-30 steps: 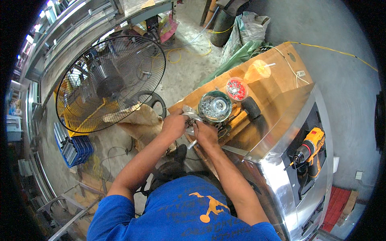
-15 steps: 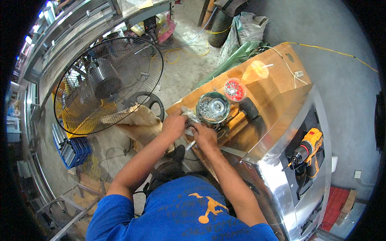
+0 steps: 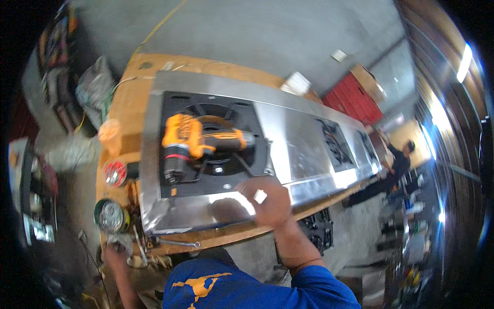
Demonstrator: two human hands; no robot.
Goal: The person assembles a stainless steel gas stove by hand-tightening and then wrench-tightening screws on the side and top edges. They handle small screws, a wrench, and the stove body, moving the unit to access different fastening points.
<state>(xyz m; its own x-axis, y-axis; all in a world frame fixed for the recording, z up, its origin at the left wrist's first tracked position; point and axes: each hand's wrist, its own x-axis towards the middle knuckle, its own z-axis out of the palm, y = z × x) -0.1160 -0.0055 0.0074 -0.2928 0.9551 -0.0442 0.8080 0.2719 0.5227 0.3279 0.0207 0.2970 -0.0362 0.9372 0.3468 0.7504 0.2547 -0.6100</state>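
Observation:
My right hand (image 3: 271, 203) is over the front rim of a long stainless-steel cooktop (image 3: 278, 136), fingers curled and blurred, with a small white stick (image 3: 260, 196) at them. At the lower left my left hand (image 3: 114, 256), also blurred, is closed at a clear plastic bag (image 3: 121, 240). Just beyond the bag stands a round tub of metal hardware (image 3: 110, 215); a smaller red-and-silver tub (image 3: 115, 173) is behind it. An orange and black cordless drill (image 3: 188, 136) lies on the black burner section, left of my right hand.
A combination wrench (image 3: 177, 242) lies along the front edge of the wooden bench (image 3: 216, 238). Further burner openings (image 3: 334, 141) run to the right, where another person (image 3: 399, 159) stands. Red material (image 3: 352, 95) and a white box (image 3: 296, 84) are beyond the cooktop.
My view has swung right, toward the cooktop. My right hand has left the plastic bag and moved right over the cooktop's rim; my left hand stays by the bag.

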